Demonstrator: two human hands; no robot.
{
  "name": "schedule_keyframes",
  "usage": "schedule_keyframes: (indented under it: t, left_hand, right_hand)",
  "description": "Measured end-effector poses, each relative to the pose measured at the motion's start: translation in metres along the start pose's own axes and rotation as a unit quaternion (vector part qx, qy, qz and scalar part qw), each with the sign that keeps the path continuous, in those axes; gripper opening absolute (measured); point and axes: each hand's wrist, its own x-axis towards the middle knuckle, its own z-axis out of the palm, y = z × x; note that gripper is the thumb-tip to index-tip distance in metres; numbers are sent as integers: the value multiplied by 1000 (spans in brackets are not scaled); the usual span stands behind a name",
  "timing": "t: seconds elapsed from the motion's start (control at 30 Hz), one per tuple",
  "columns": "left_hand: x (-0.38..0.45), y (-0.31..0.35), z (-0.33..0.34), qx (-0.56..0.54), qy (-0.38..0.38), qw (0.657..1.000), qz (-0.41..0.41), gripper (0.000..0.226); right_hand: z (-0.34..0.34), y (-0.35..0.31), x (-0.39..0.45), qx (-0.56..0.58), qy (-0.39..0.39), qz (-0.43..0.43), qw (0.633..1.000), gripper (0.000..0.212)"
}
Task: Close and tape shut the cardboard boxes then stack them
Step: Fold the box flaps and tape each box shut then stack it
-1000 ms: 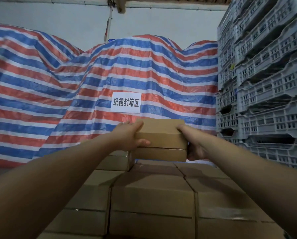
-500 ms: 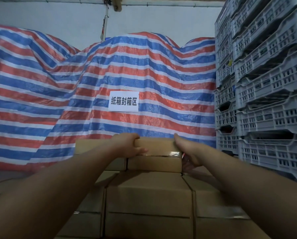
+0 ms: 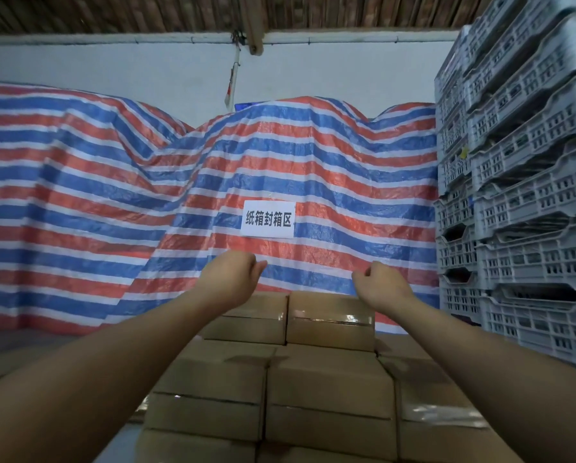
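Stacking step, seemingly at its release point: taped box [image 3: 330,320] seated on the top tier of the stack [image 3: 326,389], flush against its neighbour box [image 3: 246,320] on the left, shiny tape strip across its near face. Both hands raised just above and clear of it. Left hand [image 3: 231,277] loosely curled, holding nothing. Right hand [image 3: 381,284] likewise, fingers [image 3: 368,271] bent in slack, nothing in grip. No contact with any carton.

Next move, as a judgement: draw back from the stack and fetch another unsealed carton, close its flaps and tape it. None of that, nor any tape roll, in view here. Free room on the top tier to the right of the taped box, probably the next slot.

Count: two hands, two boxes on the top tier. Below, three boxes across the nearer row, further layers under them partly cut off, so no full total. One striped tarp [image 3: 112,195] behind, one white sign [image 3: 269,218] on it. Two columns of grey crates [image 3: 527,208] at the right, too many and too cropped to number.
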Motion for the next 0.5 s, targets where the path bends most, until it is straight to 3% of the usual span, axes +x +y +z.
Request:
schedule_keyframes:
  t: [0.07, 0.17, 0.37, 0.5]
  left_hand:
    - [-17, -5, -21, 4, 6, 1000, -10, 51]
    - [-50, -20, -49, 8, -7, 1000, -28, 62]
    - [-97, -68, -132, 24, -23, 999, -34, 31]
    - [-115, -96, -187, 43, -7, 997, -59, 44]
  right_hand:
    - [1, -17, -20, -6, 50, -32, 998, 29]
    - [8, -44, -60, 22, 52, -65, 996, 36]
    - [15, -123, -117, 80, -20, -109, 991, 43]
    - [8, -182, -133, 119, -55, -151, 980, 43]
